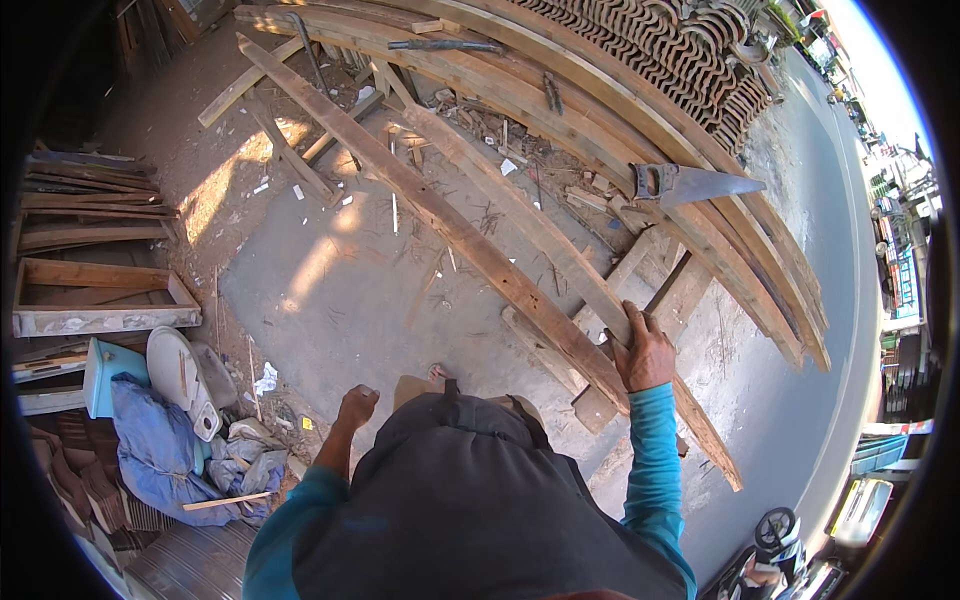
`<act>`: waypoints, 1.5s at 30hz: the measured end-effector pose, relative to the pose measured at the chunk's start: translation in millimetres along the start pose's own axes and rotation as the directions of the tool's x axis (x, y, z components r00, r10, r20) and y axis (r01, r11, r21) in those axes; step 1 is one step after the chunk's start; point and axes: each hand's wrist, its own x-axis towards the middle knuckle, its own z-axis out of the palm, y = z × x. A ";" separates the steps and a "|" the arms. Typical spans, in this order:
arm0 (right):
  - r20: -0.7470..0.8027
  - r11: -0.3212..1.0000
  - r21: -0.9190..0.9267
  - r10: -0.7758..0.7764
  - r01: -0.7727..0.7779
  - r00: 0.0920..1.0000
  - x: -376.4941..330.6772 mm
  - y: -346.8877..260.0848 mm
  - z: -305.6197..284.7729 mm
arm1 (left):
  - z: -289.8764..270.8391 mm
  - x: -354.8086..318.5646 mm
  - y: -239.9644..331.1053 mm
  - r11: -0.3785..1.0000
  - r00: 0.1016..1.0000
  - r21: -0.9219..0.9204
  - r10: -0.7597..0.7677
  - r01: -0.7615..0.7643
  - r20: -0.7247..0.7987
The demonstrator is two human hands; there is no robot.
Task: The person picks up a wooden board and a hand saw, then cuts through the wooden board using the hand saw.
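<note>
Long plank [470, 240]: a weathered board lying on the concrete ground [330, 290], its long axis running diagonally from the upper left down to the lower right. The right hand [643, 352] grasps it near the lower-right end, fingers wrapped over its upper edge; nearly all of its length extends up and left, away from the grip. The left hand [356, 405] hangs clenched and empty, well apart from the plank. A handsaw [700, 184] rests on the curved stack of timbers [600, 110] beyond. At far left, an open wooden frame box [100, 297] appears empty.
</note>
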 end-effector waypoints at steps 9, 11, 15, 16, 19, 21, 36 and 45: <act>-0.231 0.994 -0.078 0.053 -0.073 0.972 131.8 -15.1 -69.8 | -59.5 127.7 68.4 0.977 0.998 -0.208 0.039 -0.047 -0.043; -0.271 0.984 -0.164 0.027 -0.074 0.962 180.4 -16.2 -89.8 | -56.3 141.7 66.7 0.974 0.999 -0.223 0.043 -0.049 -0.034; -0.332 0.970 -0.242 -0.064 -0.019 0.941 299.8 -1.6 -107.4 | -54.9 148.8 51.4 0.967 0.997 -0.250 0.036 -0.051 -0.061; -0.363 0.965 -0.262 -0.116 0.018 0.925 337.8 6.2 -106.8 | -55.1 149.2 35.1 0.971 0.995 -0.233 0.024 -0.045 -0.092; -0.339 0.925 -0.378 -0.181 0.042 0.923 492.5 36.6 -101.8 | -90.2 149.5 55.3 0.982 0.992 -0.181 -0.068 0.048 -0.104; -0.268 0.891 -0.453 -0.161 0.024 0.950 605.2 20.7 -101.0 | -113.4 158.7 89.3 0.960 0.993 -0.269 -0.102 0.082 -0.061; 0.330 0.849 0.521 -0.290 0.083 0.898 338.5 -166.4 125.6 | -288.8 319.1 232.2 0.905 0.884 0.299 0.384 -0.303 -0.266; 0.408 0.794 0.123 0.506 -0.595 0.760 122.4 -213.9 138.0 | -401.3 469.6 296.2 0.264 0.677 0.847 0.722 -0.461 0.143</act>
